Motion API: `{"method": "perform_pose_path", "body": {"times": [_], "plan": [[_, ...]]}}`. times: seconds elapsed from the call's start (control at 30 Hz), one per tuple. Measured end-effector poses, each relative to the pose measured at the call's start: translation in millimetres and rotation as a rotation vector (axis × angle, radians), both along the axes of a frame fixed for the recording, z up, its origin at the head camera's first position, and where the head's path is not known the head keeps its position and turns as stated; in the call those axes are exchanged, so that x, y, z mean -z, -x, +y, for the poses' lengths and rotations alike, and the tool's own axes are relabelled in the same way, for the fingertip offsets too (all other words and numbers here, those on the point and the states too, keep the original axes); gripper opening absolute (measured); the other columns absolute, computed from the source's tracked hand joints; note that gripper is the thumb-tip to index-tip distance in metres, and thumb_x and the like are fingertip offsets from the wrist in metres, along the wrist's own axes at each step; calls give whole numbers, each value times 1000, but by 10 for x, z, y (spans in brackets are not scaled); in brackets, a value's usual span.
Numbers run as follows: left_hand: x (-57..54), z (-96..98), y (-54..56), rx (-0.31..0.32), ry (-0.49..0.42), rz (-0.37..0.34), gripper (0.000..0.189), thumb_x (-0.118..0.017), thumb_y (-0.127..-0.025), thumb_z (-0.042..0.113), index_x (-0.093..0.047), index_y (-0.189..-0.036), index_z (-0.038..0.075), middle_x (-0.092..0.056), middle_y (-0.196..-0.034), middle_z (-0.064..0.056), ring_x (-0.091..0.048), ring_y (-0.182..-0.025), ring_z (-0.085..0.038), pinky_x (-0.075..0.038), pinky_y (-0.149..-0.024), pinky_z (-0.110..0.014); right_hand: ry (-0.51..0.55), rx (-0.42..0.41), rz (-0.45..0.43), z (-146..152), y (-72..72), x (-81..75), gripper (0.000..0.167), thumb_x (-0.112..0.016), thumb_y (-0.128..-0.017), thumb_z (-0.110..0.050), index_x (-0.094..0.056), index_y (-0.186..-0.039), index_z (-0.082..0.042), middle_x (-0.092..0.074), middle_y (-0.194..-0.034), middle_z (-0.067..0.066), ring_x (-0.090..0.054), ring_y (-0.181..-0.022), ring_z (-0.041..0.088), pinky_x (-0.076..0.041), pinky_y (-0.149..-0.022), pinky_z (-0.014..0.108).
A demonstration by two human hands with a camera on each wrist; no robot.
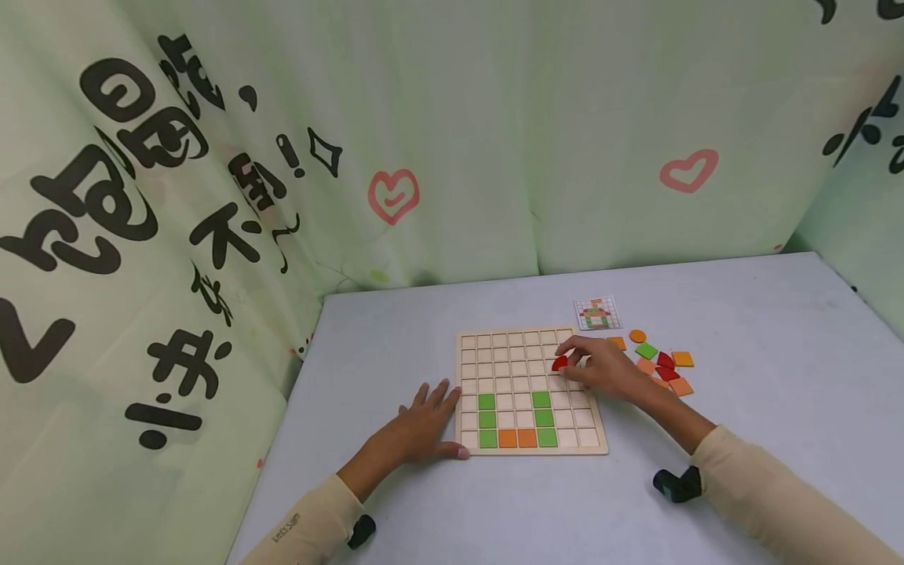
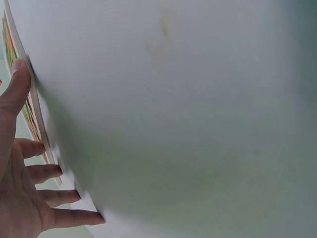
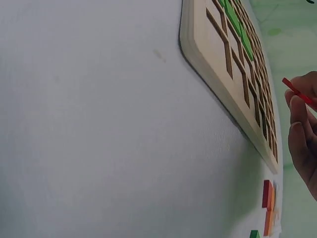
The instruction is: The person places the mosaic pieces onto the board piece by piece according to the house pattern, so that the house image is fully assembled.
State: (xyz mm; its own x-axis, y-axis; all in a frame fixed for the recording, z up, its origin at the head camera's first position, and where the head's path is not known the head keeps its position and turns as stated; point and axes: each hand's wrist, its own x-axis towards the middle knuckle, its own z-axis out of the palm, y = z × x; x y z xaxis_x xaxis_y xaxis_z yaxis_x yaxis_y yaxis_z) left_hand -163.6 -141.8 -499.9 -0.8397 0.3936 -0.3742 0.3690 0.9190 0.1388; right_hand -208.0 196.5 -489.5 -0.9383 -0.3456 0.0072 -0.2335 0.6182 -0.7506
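Observation:
A wooden grid board (image 1: 531,451) lies on the table, with a column of green square tiles (image 1: 486,419) on each side of two orange tiles (image 1: 517,439) in its lowest row. My left hand (image 1: 420,430) rests spread at the board's left edge, thumb and fingers straight against the rim. Over the upper right cells my right hand (image 1: 603,367) pinches a small red piece with a curved edge (image 1: 560,363) between thumb and fingers. The right wrist view shows this red piece (image 3: 295,90) edge-on, held above the board.
Right of the board lie loose pieces: an orange disc (image 1: 638,336), a green tile (image 1: 646,351), red pieces (image 1: 666,374) and several orange squares (image 1: 683,359). A small pattern card (image 1: 597,312) lies behind them. Printed curtains (image 1: 466,141) stand along the table's back and left.

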Motion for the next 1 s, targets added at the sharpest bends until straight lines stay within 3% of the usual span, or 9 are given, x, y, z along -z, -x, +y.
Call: {"method": "perform_pose_path", "body": {"times": [0.13,0.43,0.67,0.87,1.0], "plan": [[1,1,2,-12,-7,-3,107,-70,-79,70,-23,-161,19,-21,-168,-10,-21,-152,-44,-37,-105,-71,3,-20,-4,-133,8,24,21,-71,-89,-8,-69,-110,-5,-68,-86,4,-50,-59,13,-43,-53,22],[7,6,-6,-25,-28,-1,110,-73,-77,68,-23,-161,18,-21,-168,-10,-21,-152,-45,-37,-104,-72,14,-62,-86,-377,48,51,27,-75,-89,-14,-71,-115,-5,-66,-90,1,-60,-89,20,-51,-65,24],[16,7,-3,-33,-40,-8,110,-74,-77,67,-22,-161,19,-20,-168,-9,-19,-152,-45,-37,-104,-72,58,-82,-140,-579,86,73,29,-76,-89,-13,-70,-115,-4,-66,-90,4,-59,-70,17,-52,-57,25],[-9,6,-3,-34,-41,-12,109,-74,-77,67,-24,-161,19,-22,-168,-9,-21,-152,-45,-37,-103,-73,34,-111,-102,-785,106,67,27,-77,-89,-16,-71,-113,-5,-67,-88,1,-58,-81,16,-50,-63,24],[-14,-9,0,-29,-43,-13,108,-73,-77,67,-23,-161,20,-22,-168,-9,-21,-152,-45,-37,-103,-72,7,-109,-89,-941,120,79,26,-77,-89,-17,-72,-112,-6,-66,-86,-1,-57,-80,15,-48,-65,24]]}}
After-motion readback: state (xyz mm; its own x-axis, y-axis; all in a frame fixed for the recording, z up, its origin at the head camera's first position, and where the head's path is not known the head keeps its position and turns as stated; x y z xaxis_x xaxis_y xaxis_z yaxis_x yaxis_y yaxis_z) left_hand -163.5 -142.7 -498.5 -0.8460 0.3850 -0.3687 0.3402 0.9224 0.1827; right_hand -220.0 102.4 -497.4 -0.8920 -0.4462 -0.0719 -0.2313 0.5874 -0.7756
